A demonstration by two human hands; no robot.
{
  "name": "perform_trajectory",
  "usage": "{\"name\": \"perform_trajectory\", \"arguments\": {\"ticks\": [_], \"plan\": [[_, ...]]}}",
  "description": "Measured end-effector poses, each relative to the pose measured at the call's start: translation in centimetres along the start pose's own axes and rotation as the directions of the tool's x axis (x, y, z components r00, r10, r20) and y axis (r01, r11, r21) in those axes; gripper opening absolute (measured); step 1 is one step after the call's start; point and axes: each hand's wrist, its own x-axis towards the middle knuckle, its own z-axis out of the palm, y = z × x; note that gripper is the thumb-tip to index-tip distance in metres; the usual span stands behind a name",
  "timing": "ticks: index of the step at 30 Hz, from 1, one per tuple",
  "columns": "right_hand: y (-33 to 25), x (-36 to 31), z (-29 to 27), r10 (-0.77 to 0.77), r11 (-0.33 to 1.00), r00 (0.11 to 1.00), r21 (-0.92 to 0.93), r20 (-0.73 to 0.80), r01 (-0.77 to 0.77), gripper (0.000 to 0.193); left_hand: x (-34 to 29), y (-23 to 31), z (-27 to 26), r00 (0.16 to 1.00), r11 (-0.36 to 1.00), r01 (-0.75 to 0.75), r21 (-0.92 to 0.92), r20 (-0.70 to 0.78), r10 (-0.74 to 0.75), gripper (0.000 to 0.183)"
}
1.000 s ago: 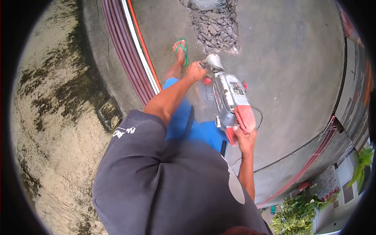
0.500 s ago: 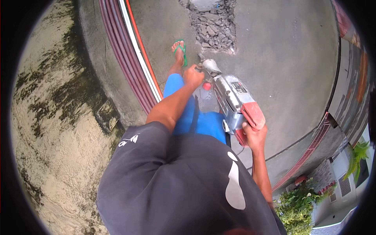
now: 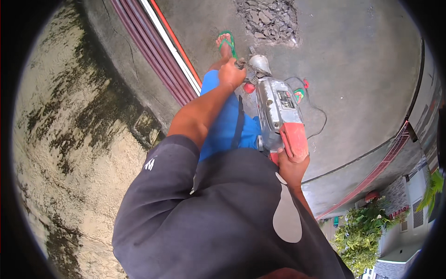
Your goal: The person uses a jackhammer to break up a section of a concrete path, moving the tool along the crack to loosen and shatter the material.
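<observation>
A grey and red demolition hammer (image 3: pixel 278 104) lies slantwise across my front, its dusty white nose cone (image 3: pixel 259 64) pointing away from me. My left hand (image 3: pixel 231 74) is closed round the side handle near the nose. At the rear, my right hand (image 3: pixel 291 168) wraps the red grip (image 3: pixel 293 142); part of its fingers is hidden behind the housing. The metal chisel bit (image 3: pixel 252 50) shows only as a short piece beyond the nose. Just past it lies a patch of broken concrete rubble (image 3: pixel 269 21) cut into the pavement.
A dark power cord (image 3: pixel 324 123) curls on the concrete floor to the right. Long purple pipes (image 3: pixel 153 51), a white pipe and an orange pipe run along the left wall (image 3: pixel 60 139). My green-sandalled foot (image 3: pixel 226 42) stands near the rubble. Plants (image 3: pixel 362 237) grow at the lower right.
The view has shifted, and the rubble patch now sits higher in it. The hammer stays in both hands, turned slightly more upright in the picture. The cord and my other sandal have come into sight.
</observation>
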Motion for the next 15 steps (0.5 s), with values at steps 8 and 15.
{"name": "perform_trajectory", "arguments": {"ticks": [8, 15], "plan": [[0.3, 0.3, 2.0, -0.11, 0.994, 0.993, -0.029, -0.04, 0.109, 0.019, 2.2, 0.1, -0.3, 0.994, 0.998, -0.054, 0.027, 0.093, 0.051, 0.046], [-2.1, 3.9, 0.6, 0.059, 0.998, 0.996, 0.024, -0.063, -0.058, 0.026, 3.3, 0.8, 0.3, 0.996, 1.0, -0.017, 0.007, 0.082, 0.016, 0.044]]}}
